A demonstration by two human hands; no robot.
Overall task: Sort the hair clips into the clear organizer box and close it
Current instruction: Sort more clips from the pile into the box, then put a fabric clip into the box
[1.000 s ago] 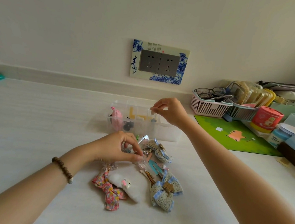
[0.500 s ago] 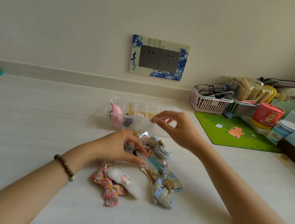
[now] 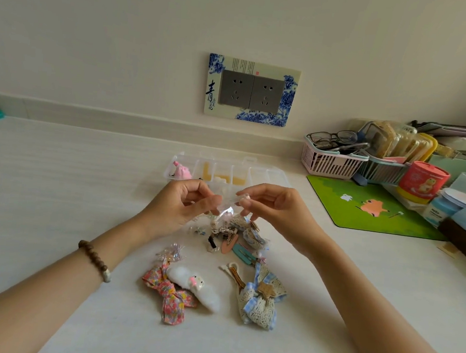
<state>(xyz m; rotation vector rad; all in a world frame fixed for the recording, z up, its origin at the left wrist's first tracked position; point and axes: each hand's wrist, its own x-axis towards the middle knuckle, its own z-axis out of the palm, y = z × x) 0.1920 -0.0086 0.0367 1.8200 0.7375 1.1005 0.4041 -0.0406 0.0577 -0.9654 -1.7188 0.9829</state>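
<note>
In the head view, both hands are held close together just above the pile and in front of the clear organizer box (image 3: pixel 257 169). The left hand (image 3: pixel 179 209) and the right hand (image 3: pixel 278 211) each have fingertips pinched on an end of one small clear clip (image 3: pixel 230 204), which carries a pale pinkish bead at the right-hand end. Its finer details are too small to tell.

The organizer box stands open on the white bench (image 3: pixel 57 178), beyond the hands. It is see-through and split by dividers, with a pink piece (image 3: pixel 182 170) in its leftmost compartment and yellow pieces (image 3: pixel 222 177) in the middle ones.

The rest of the hair clips lie loose on the bench nearer the person:
- a floral fabric bow (image 3: pixel 172 297) touching a fluffy white clip (image 3: pixel 202 289) with a small cat face
- a lace and blue gingham bow (image 3: pixel 260 302) topped with a tan star
- a second lace bow (image 3: pixel 251 231)
- a pink snap clip (image 3: pixel 228 245) and a teal snap clip (image 3: pixel 244 255)
- an iridescent bow (image 3: pixel 170 254)

A beaded bracelet (image 3: pixel 95 260) circles the left wrist.

On the wall, the socket plate (image 3: pixel 252 92) has a blue-and-white floral frame with the large character 青 at its left; the smaller writing there is not legible. At the far right, a red canister (image 3: pixel 423 183) and a blue-and-white bottle (image 3: pixel 437 209) carry labels too small to read.
</note>
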